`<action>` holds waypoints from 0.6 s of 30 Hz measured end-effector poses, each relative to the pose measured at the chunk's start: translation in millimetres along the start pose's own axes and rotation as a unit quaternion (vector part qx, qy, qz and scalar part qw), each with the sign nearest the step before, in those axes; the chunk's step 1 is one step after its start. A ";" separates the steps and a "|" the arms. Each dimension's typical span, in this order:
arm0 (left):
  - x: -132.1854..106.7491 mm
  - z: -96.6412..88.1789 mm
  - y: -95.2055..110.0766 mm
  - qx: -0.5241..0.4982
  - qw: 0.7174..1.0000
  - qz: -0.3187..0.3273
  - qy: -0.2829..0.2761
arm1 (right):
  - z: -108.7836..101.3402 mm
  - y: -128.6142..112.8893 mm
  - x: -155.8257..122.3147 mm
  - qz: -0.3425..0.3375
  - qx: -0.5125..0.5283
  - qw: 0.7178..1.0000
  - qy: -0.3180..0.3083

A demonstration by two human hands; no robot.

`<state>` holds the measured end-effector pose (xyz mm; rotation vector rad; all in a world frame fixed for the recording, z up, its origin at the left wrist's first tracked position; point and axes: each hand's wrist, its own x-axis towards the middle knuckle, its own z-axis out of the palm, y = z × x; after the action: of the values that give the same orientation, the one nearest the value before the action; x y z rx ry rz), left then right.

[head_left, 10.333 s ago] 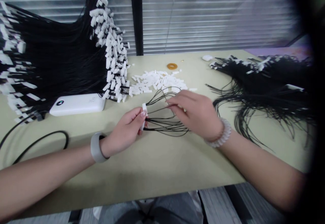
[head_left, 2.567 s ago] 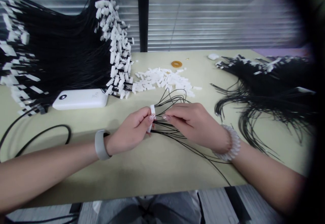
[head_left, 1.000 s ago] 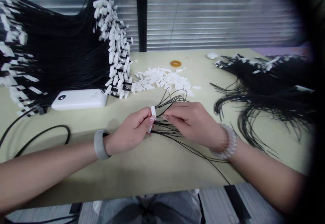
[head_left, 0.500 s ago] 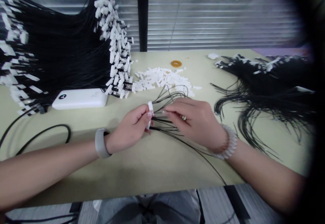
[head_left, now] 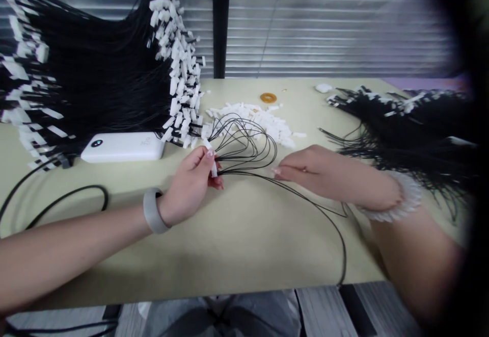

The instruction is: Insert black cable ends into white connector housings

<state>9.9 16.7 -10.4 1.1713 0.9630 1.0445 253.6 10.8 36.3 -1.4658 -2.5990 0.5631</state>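
My left hand (head_left: 193, 181) pinches a white plastic connector (head_left: 213, 167) between thumb and fingers. Several thin black wires (head_left: 244, 158) leave the connector to the right, most of them curving in loops. Longer wires trail across the table to its front edge. My right hand (head_left: 317, 171) is at the right with thumb and fingers pressed together, its fingertips just beyond the loops and close above the longer wires. Whatever lies between those fingertips is too small to make out. A heap of white connector housings (head_left: 263, 123) lies behind the loops.
A large bundle of black wires (head_left: 103, 72) with white connectors stands at the left behind a white power bank (head_left: 123, 147) with a black cable (head_left: 76, 191). More black wires (head_left: 416, 128) lie at the right. An orange ring (head_left: 268, 98) sits near the back edge.
My right hand has moved right, away from the connector. My left hand has shifted slightly left and up with the connector, and the wire loops now show spread out between the hands.
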 end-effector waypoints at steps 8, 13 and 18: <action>-5.2 2.1 3.2 0.124 0.991 0.023 -0.040 | 27.3 -46.6 7.9 -0.066 -0.020 0.997 0.031; -5.6 1.4 4.4 0.164 0.984 0.021 -0.065 | 34.1 -43.9 9.9 -0.020 -0.027 0.998 0.053; -5.0 0.9 4.8 0.172 0.983 0.018 -0.067 | 36.7 -43.3 9.6 -0.005 -0.053 0.997 0.053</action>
<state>8.9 12.0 -5.3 1.5275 1.0447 0.8346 203.8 -11.1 17.4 -1.4673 -2.5882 0.3409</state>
